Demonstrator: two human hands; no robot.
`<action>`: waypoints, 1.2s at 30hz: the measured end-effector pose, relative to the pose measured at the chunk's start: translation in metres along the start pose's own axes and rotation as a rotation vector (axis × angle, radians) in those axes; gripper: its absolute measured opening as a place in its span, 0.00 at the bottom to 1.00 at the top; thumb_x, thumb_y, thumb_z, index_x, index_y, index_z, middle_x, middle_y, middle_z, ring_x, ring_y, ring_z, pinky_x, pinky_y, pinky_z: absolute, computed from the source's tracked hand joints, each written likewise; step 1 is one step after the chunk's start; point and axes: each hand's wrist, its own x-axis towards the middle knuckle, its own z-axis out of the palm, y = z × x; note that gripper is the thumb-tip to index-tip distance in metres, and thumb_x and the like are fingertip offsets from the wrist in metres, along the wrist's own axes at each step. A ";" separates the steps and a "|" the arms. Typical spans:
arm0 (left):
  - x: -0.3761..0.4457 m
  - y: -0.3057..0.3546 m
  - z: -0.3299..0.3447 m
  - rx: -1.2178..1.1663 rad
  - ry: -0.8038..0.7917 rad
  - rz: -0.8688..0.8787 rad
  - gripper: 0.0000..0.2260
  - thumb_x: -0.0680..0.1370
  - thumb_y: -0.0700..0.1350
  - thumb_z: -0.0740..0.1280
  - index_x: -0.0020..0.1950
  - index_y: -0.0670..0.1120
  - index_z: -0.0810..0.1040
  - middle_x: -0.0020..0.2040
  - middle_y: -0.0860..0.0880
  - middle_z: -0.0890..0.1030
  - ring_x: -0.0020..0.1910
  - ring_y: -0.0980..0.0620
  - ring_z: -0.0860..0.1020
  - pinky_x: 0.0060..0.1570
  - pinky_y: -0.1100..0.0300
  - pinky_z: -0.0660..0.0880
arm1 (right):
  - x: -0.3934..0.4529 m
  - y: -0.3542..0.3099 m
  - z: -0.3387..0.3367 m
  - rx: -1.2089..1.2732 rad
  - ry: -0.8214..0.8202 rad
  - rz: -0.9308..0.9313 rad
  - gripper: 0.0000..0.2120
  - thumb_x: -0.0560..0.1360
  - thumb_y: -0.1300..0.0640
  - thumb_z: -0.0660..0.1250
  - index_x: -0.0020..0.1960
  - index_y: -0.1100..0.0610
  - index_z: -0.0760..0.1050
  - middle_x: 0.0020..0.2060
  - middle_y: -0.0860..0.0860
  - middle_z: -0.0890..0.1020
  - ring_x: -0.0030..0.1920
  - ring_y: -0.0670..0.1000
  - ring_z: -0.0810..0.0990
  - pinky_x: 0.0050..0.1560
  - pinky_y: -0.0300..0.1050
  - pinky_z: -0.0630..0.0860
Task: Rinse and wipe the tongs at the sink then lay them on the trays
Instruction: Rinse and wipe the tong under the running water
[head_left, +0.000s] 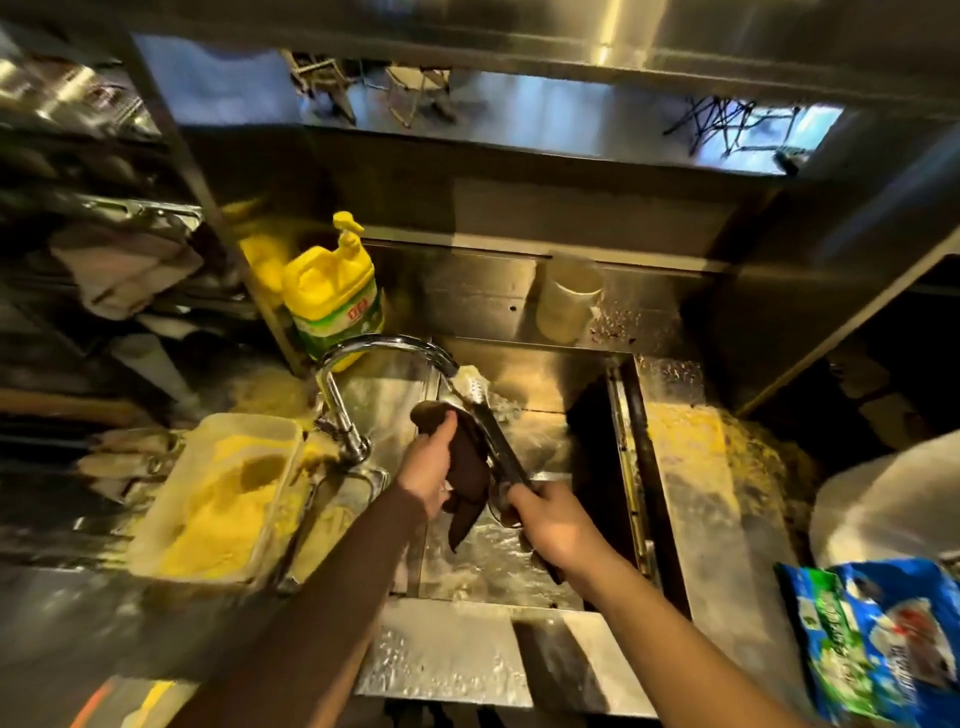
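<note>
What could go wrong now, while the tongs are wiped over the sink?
1. The right hand holds the tongs only at the handle end; wet metal may slip into the sink.
2. The cloth in the left hand hangs low and may get wet again.

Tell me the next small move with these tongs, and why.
Probably slide the cloth up toward the tips: the left hand holds it against the tongs mid-length, the right hand grips the handle end, and the tips under the tap look unwiped.

Faucet (363, 364) arches over the sink (493, 566)'s left; its right side lies open.
</note>
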 end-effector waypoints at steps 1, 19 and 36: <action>0.003 0.002 0.000 0.060 -0.023 -0.004 0.19 0.81 0.53 0.64 0.63 0.39 0.78 0.55 0.38 0.84 0.54 0.39 0.83 0.52 0.47 0.80 | 0.001 -0.003 0.009 -0.010 0.002 -0.008 0.14 0.77 0.47 0.63 0.41 0.57 0.77 0.22 0.46 0.74 0.23 0.48 0.70 0.26 0.43 0.65; 0.048 0.000 0.055 0.072 0.071 -0.003 0.06 0.78 0.36 0.63 0.54 0.39 0.77 0.47 0.38 0.84 0.42 0.42 0.85 0.36 0.54 0.81 | 0.005 -0.009 -0.014 -0.050 0.057 -0.017 0.14 0.75 0.48 0.63 0.34 0.55 0.74 0.22 0.47 0.72 0.21 0.47 0.67 0.27 0.43 0.63; 0.063 -0.008 0.024 -0.016 0.342 0.142 0.10 0.76 0.40 0.71 0.55 0.38 0.77 0.47 0.38 0.83 0.40 0.45 0.81 0.39 0.56 0.79 | -0.023 0.018 -0.079 -0.152 -0.030 0.071 0.23 0.69 0.34 0.57 0.37 0.54 0.72 0.20 0.46 0.71 0.19 0.47 0.67 0.25 0.41 0.62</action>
